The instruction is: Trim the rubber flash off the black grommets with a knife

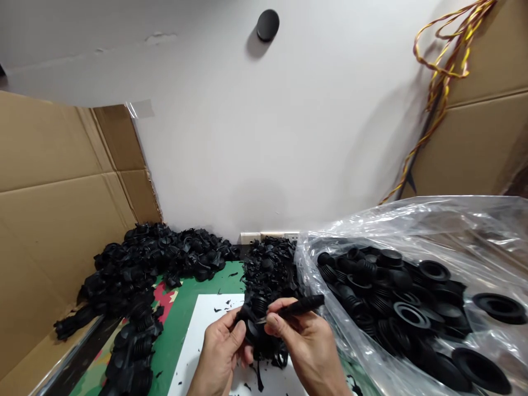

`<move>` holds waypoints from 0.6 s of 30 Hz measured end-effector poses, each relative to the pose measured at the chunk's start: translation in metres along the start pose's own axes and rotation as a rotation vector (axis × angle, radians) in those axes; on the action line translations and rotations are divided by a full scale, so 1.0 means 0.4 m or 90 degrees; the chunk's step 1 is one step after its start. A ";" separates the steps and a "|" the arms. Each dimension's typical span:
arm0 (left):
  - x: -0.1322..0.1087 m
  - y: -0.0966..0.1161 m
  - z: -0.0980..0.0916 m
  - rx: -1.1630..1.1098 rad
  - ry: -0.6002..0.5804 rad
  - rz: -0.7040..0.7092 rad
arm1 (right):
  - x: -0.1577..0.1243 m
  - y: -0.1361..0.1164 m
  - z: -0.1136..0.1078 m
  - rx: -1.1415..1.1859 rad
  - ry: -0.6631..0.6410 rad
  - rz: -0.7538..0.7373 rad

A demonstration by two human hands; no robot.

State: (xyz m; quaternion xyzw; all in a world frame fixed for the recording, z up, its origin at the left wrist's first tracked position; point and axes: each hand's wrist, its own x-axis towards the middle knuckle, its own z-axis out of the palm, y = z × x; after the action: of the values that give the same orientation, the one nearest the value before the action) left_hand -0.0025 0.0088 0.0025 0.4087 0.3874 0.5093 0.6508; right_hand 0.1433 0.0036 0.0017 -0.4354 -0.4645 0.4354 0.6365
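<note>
My left hand [223, 346] is closed on a black ribbed rubber boot [256, 329], pinched between thumb and fingers above the white sheet [206, 313]. In my right hand [307, 341] is a black-handled trimming knife [303, 304], gripped like a pen. Its thin metallic tip meets or nearly meets the boot; whether it touches, I cannot tell. Behind and below the hands lies a heap of black rubber scraps [274, 269], with small shreds scattered over the sheet. The hands hide part of the boot.
Black ribbed rubber pieces are piled [132, 258] at left and back on the green surface [177, 324]. At right, a clear plastic bag [322, 297] holds many flanged boots [412, 316]. Cardboard [61, 181] stands left; twisted wires [443, 82] hang right; a socket strip [250, 238] sits behind.
</note>
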 end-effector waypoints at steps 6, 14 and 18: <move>0.007 -0.033 -0.004 0.079 0.032 0.049 | -0.015 0.024 0.016 -0.110 -0.018 -0.087; -0.014 -0.012 0.003 -0.004 0.077 0.041 | 0.020 0.033 -0.030 -0.411 0.091 -0.374; -0.013 0.014 -0.005 -0.033 0.039 0.014 | 0.044 0.036 -0.058 -0.406 0.134 -0.215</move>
State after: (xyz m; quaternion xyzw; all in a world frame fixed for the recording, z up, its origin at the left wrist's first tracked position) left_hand -0.0071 0.0049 0.0073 0.3802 0.3894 0.5385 0.6433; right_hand 0.1668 0.0206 -0.0129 -0.5714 -0.5742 0.1108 0.5758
